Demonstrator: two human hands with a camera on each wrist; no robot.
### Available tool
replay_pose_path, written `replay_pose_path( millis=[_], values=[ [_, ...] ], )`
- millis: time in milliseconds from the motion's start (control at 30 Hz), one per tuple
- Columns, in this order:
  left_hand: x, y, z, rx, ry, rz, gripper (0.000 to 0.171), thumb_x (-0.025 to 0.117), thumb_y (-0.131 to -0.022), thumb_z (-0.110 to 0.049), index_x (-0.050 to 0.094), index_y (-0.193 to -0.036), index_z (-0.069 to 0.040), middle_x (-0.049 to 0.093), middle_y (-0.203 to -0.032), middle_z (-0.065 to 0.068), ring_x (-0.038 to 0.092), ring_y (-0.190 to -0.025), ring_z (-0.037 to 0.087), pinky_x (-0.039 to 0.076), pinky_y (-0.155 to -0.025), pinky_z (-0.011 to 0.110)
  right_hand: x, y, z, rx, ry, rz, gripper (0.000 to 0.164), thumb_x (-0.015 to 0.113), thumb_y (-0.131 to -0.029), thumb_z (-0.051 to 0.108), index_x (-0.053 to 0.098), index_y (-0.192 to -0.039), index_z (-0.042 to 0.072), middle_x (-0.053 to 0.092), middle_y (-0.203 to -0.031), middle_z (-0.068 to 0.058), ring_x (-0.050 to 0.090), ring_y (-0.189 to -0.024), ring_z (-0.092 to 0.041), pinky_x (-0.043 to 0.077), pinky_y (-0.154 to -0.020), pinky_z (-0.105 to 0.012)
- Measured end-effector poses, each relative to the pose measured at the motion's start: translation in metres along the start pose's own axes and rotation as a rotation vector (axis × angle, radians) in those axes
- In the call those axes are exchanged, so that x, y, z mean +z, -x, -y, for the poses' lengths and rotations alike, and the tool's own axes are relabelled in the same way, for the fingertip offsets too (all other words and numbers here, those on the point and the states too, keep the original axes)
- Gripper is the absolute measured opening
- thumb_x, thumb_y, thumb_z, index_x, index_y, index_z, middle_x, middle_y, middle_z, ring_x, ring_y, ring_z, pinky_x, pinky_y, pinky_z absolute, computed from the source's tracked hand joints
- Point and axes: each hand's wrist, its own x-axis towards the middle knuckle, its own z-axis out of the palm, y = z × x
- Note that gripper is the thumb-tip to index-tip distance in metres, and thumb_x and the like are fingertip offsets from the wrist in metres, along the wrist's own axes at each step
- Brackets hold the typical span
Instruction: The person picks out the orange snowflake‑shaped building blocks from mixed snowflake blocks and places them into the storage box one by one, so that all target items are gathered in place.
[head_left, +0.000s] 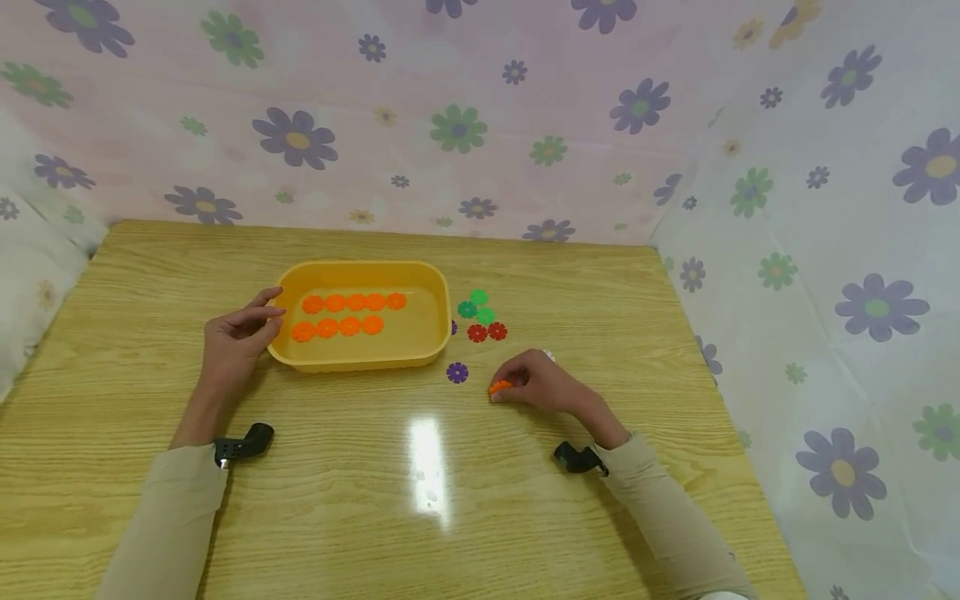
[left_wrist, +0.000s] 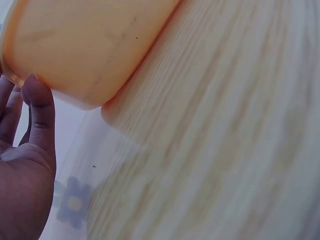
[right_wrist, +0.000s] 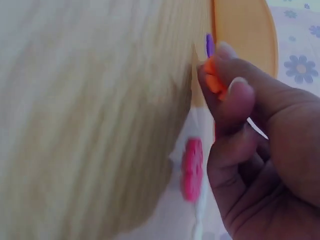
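In the head view a yellow plastic tub (head_left: 420,357) stands left of the middle of the table. Two rows of orange flower-shaped discs (head_left: 350,326) lie in it. My left hand (head_left: 236,337) holds the tub's left rim, thumb and fingers at the edge; the left wrist view has the thumb (left_wrist: 40,107) against the rim. To the right of the tub, low over the table, my right hand (head_left: 543,382) pinches an orange flower disc (right_wrist: 214,77) between thumb and fingers. A pink disc (right_wrist: 192,169) shows below that hand in the right wrist view.
A purple disc (head_left: 457,372) lies between tub and right hand. Green discs (head_left: 478,297) and two red discs (head_left: 477,333) cluster right of the tub. A white disc (head_left: 550,356) peeks out behind the right hand. Flowered cloth (head_left: 457,129) borders the wooden table (head_left: 337,483).
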Motion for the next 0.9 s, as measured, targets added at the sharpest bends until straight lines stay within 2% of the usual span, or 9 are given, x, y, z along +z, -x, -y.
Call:
replay_pose_path(
  millis=[133,233,400,533,600,667,733,833,900],
  values=[
    [0.000,0.000,0.001,-0.002,0.011,0.003,0.015,0.063,-0.093,0.014,0.071,-0.106,0.017,0.071,-0.127,-0.001,0.057,-0.130,0.007,0.051,-0.095,0.013,0.011,-0.003,0.004,0.011,-0.149,-0.015,0.019,0.077,-0.091,0.009,0.070,-0.108,0.002,0.067,-0.070,-0.010,0.045,-0.047,-0.009,0.043,-0.047,-0.022],
    [-0.001,0.000,0.001,-0.008,0.008,0.003,0.015,0.063,-0.093,0.013,0.071,-0.106,0.016,0.071,-0.128,-0.001,0.057,-0.131,0.006,0.051,-0.095,0.013,0.020,-0.006,0.006,0.009,-0.256,-0.035,0.017,0.076,-0.091,0.006,0.066,-0.103,0.001,0.067,-0.072,-0.017,0.045,-0.044,-0.010,0.045,-0.043,-0.023],
    [-0.001,0.000,0.001,-0.019,-0.011,0.000,0.016,0.064,-0.094,0.011,0.072,-0.107,0.015,0.070,-0.128,-0.001,0.057,-0.131,0.006,0.051,-0.095,0.013,0.028,-0.010,0.013,-0.080,-0.341,-0.068,0.005,0.074,-0.092,0.002,0.073,-0.094,-0.002,0.072,-0.081,-0.024,0.047,-0.047,-0.006,0.041,-0.043,-0.019],
    [-0.002,0.000,0.001,-0.023,-0.014,-0.001,0.016,0.065,-0.094,0.010,0.071,-0.107,0.015,0.070,-0.129,0.000,0.057,-0.130,0.006,0.051,-0.095,0.013,0.027,-0.014,0.021,-0.133,-0.403,-0.042,0.018,0.064,-0.097,-0.001,0.072,-0.112,-0.006,0.066,-0.074,-0.030,0.042,-0.046,-0.008,0.036,-0.044,-0.020],
    [-0.002,0.000,0.001,-0.023,-0.013,-0.001,0.016,0.065,-0.094,0.010,0.071,-0.107,0.016,0.070,-0.129,0.001,0.057,-0.130,0.006,0.051,-0.095,0.013,0.025,-0.018,0.025,-0.154,-0.414,-0.014,0.025,0.059,-0.100,-0.001,0.068,-0.122,-0.006,0.060,-0.068,-0.031,0.034,-0.044,-0.010,0.031,-0.043,-0.022],
    [-0.002,-0.001,0.001,-0.022,-0.011,0.001,0.016,0.064,-0.094,0.010,0.071,-0.108,0.016,0.070,-0.129,0.001,0.057,-0.130,0.006,0.051,-0.095,0.013,0.023,-0.022,0.031,-0.179,-0.406,0.012,0.028,0.056,-0.101,-0.001,0.064,-0.128,-0.006,0.064,-0.078,-0.029,0.029,-0.042,-0.013,0.028,-0.042,-0.024],
    [-0.002,0.000,0.000,-0.020,-0.010,0.001,0.016,0.064,-0.094,0.010,0.071,-0.107,0.016,0.070,-0.129,0.002,0.057,-0.130,0.006,0.051,-0.095,0.014,0.020,-0.027,0.036,-0.203,-0.388,0.030,0.030,0.054,-0.102,-0.002,0.062,-0.130,-0.005,0.068,-0.097,-0.028,0.027,-0.040,-0.015,0.029,-0.040,-0.025],
    [-0.002,0.000,0.000,-0.015,-0.010,0.002,0.016,0.064,-0.094,0.010,0.071,-0.107,0.017,0.070,-0.129,0.002,0.057,-0.131,0.006,0.051,-0.096,0.014,0.013,-0.035,0.046,-0.213,-0.365,0.039,0.028,0.052,-0.102,-0.003,0.062,-0.129,-0.005,0.065,-0.126,-0.024,0.029,-0.039,-0.015,0.030,-0.041,-0.025],
    [-0.001,0.000,0.000,-0.013,-0.009,0.003,0.016,0.064,-0.094,0.010,0.070,-0.107,0.017,0.070,-0.129,0.002,0.057,-0.131,0.006,0.051,-0.096,0.014,0.009,-0.042,0.052,-0.214,-0.369,0.015,0.025,0.054,-0.101,-0.003,0.064,-0.124,-0.004,0.066,-0.124,-0.022,0.029,-0.039,-0.014,0.029,-0.041,-0.025]
  ],
)
